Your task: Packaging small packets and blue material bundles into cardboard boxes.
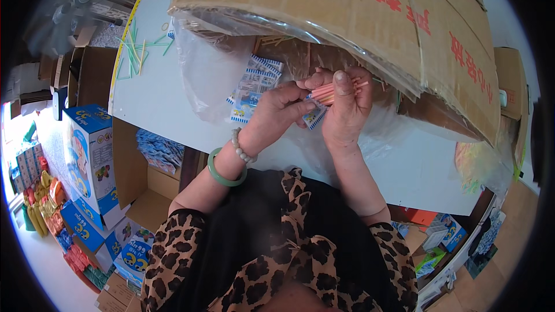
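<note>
My right hand (347, 110) is closed around a bundle of thin orange-pink sticks (330, 91), their tips pointing left and right past the fingers. My left hand (277, 112) pinches a small blue-and-white packet (315, 117) right under that bundle, touching the right hand. A green bangle and a bead bracelet sit on the left wrist. Both hands are over the white table (156, 98), just in front of a clear plastic bag (214, 69) that spills from a tipped cardboard box (370, 11). Several more blue-and-white packets (254, 86) lie inside the bag.
Loose green and yellow sticks (136, 52) are scattered at the table's far left. An open carton with blue packets (159, 150) stands under the table edge. Blue printed boxes (92, 156) and colourful packs crowd the floor at left. More cartons stand at right.
</note>
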Demonstrator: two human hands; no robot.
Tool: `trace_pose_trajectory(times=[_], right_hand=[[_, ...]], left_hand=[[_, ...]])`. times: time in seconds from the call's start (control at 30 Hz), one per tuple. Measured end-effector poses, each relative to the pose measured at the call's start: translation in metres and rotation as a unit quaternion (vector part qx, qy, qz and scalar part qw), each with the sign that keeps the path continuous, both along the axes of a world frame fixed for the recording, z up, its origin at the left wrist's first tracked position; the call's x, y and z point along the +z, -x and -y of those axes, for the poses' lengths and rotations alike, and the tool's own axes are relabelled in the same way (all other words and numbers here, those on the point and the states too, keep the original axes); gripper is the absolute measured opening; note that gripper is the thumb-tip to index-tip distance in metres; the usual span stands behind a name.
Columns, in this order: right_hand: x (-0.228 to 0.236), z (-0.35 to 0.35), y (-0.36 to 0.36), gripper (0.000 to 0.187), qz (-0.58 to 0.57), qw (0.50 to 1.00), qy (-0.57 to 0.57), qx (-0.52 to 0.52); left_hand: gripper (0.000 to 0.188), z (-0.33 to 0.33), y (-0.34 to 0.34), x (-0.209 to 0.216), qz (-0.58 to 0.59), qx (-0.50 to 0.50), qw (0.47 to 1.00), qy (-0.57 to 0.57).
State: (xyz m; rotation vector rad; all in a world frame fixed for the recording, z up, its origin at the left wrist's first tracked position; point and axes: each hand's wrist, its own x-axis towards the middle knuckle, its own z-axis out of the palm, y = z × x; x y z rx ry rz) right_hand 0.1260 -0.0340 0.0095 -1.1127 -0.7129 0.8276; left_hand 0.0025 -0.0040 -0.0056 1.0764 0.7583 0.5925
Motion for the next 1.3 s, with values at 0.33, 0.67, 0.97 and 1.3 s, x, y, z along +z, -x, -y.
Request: trace_pose_trajectory(times=[0.33,0.67,0.97,1.3], right_hand=[[0.004,0.003,-0.006,0.016,-0.115,0.993,0.025,0.03],[-0.001,0.003,-0.013,0.018,-0.085,0.992,0.088,0.035],[-0.033,0.0,-0.039,0.013,0.455,0.886,-0.015,-0.087],[-0.105,-0.003,-0.059,0.01,0.383,0.922,0.056,-0.007]], left_hand=[[0.013,-0.001,0.012,-0.004,-0.02,-0.005,1.0,-0.008],[0.01,0.004,0.011,-0.007,-0.047,0.001,0.992,-0.116],[0.009,0.003,0.015,-0.013,-0.081,0.018,0.986,-0.143],[0.009,-0.003,0.024,-0.008,-0.066,0.047,0.982,-0.173]])
